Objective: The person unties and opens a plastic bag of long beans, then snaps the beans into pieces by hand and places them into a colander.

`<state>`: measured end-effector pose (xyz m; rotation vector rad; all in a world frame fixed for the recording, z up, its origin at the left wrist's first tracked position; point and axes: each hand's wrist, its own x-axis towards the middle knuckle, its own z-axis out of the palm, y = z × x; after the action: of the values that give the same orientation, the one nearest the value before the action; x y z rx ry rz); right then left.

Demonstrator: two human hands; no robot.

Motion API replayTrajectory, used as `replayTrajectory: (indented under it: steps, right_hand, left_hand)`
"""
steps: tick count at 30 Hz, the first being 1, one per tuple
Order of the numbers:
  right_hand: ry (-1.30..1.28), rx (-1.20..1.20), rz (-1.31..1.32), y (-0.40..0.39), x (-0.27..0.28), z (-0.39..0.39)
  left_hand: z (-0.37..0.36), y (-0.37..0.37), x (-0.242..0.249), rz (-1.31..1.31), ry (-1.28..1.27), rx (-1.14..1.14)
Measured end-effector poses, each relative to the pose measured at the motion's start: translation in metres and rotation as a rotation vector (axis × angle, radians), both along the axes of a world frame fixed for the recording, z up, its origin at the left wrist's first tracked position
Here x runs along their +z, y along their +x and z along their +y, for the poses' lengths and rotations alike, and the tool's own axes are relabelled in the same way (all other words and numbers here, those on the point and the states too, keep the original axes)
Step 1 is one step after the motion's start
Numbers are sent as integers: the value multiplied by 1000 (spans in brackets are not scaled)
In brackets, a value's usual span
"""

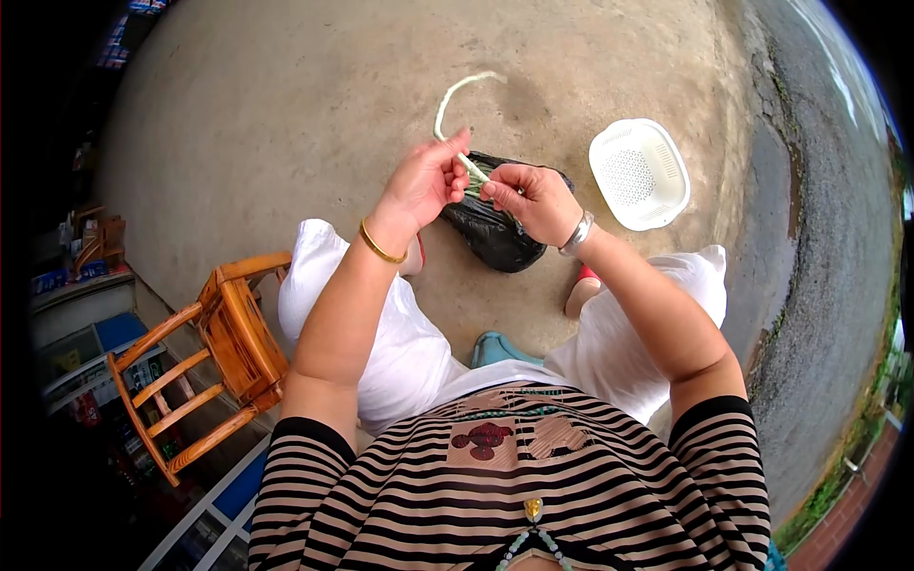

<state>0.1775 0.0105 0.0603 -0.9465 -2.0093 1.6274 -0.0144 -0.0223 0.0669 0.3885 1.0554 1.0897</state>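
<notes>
I sit above a concrete floor and hold a long pale green bean (455, 95) with both hands. My left hand (426, 181), with a gold bangle at the wrist, pinches the bean where it curves up and away. My right hand (535, 200), wearing a silver bracelet, grips the bean's near end a few centimetres lower. Just beneath both hands lies a black plastic bag (490, 233) with more green beans showing at its mouth.
A white perforated plastic basket (639, 173) rests on the floor to the right of the bag. A small wooden chair (214, 352) stands at my left, with shelves of goods behind it. A rough road edge runs along the right.
</notes>
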Motion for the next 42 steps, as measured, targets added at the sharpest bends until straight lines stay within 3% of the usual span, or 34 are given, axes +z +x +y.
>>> replayTrajectory:
  steps: [3, 6, 12, 21, 27, 34, 42]
  right_hand:
    - [87, -2, -28, 1, 3, -1]
    - [341, -29, 51, 3, 7, -3]
    - [476, 44, 197, 5, 10, 2]
    - [724, 235, 199, 13, 18, 15]
    - [760, 332, 317, 13, 22, 9]
    - [796, 290, 151, 19, 27, 13]
    - [793, 299, 38, 29, 23, 19]
  left_hand:
    - [-5, 3, 1, -29, -43, -34]
    - [-5, 1, -2, -131, -49, -93]
    - [-4, -4, 4, -290, -36, -170]
    - [-10, -2, 6, -341, -26, -310]
    - [-13, 2, 7, -372, -64, -442]
    - [-13, -1, 14, -253, 15, -386]
    - [-18, 0, 9, -158, -43, -522]
